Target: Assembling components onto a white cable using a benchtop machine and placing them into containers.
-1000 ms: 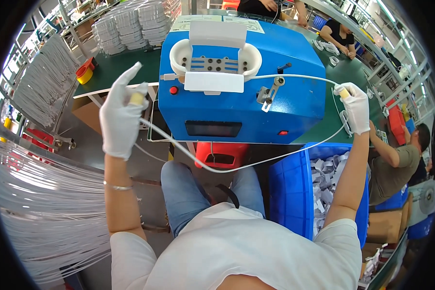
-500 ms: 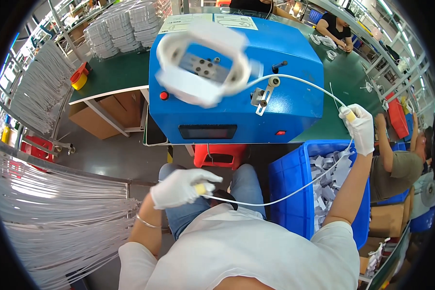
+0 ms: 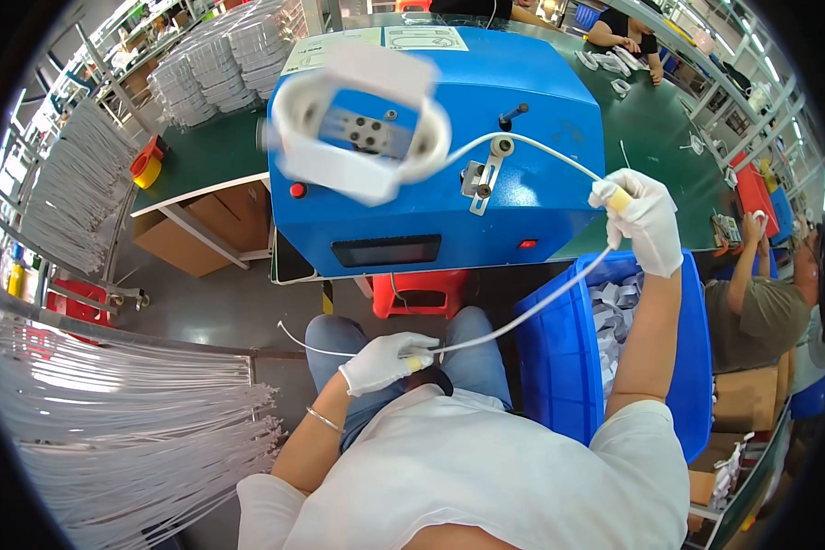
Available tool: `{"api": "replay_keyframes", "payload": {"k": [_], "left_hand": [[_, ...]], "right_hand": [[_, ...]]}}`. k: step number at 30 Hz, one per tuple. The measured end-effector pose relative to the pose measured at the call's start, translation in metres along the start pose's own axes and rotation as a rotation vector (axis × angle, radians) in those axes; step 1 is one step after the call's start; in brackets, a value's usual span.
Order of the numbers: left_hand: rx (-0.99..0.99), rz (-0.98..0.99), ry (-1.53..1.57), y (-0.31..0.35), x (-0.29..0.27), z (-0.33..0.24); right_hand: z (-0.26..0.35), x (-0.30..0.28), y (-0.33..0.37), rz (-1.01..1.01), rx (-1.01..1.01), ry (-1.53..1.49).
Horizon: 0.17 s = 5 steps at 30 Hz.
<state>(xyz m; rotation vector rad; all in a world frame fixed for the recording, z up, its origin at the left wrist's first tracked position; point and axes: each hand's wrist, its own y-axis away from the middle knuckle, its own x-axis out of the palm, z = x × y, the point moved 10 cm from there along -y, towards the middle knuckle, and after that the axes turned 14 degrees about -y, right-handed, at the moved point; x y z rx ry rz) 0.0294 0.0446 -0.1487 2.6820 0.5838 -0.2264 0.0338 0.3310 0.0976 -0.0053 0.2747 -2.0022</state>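
A white cable (image 3: 559, 154) runs from a blurred white winding head (image 3: 362, 124) on a blue machine (image 3: 541, 110), past a small guide roller (image 3: 501, 145), to my right hand (image 3: 646, 220). That gloved hand, a yellow band on its finger, is closed around the cable at the machine's right front corner. From there the cable sags across my lap to my left hand (image 3: 390, 362), also gloved and closed on it above my thighs. Its loose end (image 3: 289, 332) sticks out beyond my left hand.
A blue bin (image 3: 559, 357) of white pieces stands under my right arm. Bundles of white cables (image 3: 137, 412) hang on a rack at left. Clear plastic trays (image 3: 202, 73) are stacked behind a yellow tape roll (image 3: 145, 171). A red stool (image 3: 422, 295) sits beneath the machine. Other people work nearby.
My left hand has moved right and closed on the cable, whose end now shows to its left. My right hand has shifted left. The white head remains blurred.
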Motion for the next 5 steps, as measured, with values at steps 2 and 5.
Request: {"api": "replay_keyframes", "payload": {"k": [2, 5], "left_hand": [[-0.076, -0.011, -0.015, 0.005, -0.003, 0.014], [-0.166, -0.011, -0.080, 0.008, -0.005, 0.043]], "right_hand": [[0.000, 0.004, 0.004, 0.020, 0.053, -0.003], [-0.004, -0.004, 0.005, 0.050, -0.005, -0.115]]}}
